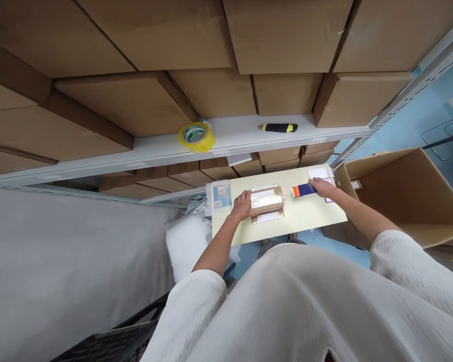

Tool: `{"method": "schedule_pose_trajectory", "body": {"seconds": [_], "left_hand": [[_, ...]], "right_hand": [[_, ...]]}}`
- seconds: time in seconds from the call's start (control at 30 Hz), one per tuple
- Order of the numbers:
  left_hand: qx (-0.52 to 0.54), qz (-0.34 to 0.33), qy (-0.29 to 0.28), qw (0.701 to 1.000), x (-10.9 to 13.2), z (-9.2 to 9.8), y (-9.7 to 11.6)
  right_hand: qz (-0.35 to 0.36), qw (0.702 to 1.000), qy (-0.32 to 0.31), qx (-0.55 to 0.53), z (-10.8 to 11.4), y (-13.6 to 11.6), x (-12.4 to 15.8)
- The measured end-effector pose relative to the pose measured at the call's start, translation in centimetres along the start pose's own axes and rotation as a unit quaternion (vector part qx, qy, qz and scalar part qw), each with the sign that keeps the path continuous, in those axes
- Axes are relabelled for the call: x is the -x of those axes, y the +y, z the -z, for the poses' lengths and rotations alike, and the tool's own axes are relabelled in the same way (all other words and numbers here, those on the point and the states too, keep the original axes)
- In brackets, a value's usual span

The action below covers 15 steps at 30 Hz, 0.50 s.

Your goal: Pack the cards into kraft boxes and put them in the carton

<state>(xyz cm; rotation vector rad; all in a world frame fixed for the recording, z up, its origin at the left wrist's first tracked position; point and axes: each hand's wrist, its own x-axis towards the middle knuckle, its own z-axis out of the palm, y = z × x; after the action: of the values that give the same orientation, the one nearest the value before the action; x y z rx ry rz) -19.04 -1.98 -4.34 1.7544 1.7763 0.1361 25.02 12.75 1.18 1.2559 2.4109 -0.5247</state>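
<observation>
My left hand (242, 205) grips the left end of a small cardboard box (267, 199), its thumb at the near edge and its fingers on top. Shiny clear tape and white paper cover parts of this box, and a taped flap lies on its near side. Over the right part of the cream board (245, 235), my right hand (322, 187) is closed on the end of a flat dark blue packet (304, 190) with an orange and white end. Next to that hand lies a phone-like thing with a pale pink face (329, 182), partly covered.
A shelf (234, 131) behind the board bears stacked cartons (211, 90), a yellow tape roll (197, 137) and a black-and-yellow utility knife (278, 127). A large open carton (411, 191) stands at right. White foam sheets (186, 246) and a blue printed packet (222, 194) are at left.
</observation>
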Motion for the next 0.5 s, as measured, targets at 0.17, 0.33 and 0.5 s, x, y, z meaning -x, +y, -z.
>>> {"method": "schedule_pose_trajectory", "body": {"seconds": [0.17,0.33,0.5], "left_hand": [[0.006,0.005,0.0,1.0,0.0,-0.1,0.2],[0.019,0.007,0.016,1.0,0.0,-0.1,0.4],[0.018,-0.006,0.022,1.0,0.2,-0.2,0.2]], "right_hand": [[-0.011,0.997,0.004,-0.075,-2.2,-2.3,-2.9],[-0.014,0.999,0.002,-0.048,-2.6,-5.5,-5.1],[-0.035,0.999,-0.036,0.012,-1.4,-7.5,-6.4]]}}
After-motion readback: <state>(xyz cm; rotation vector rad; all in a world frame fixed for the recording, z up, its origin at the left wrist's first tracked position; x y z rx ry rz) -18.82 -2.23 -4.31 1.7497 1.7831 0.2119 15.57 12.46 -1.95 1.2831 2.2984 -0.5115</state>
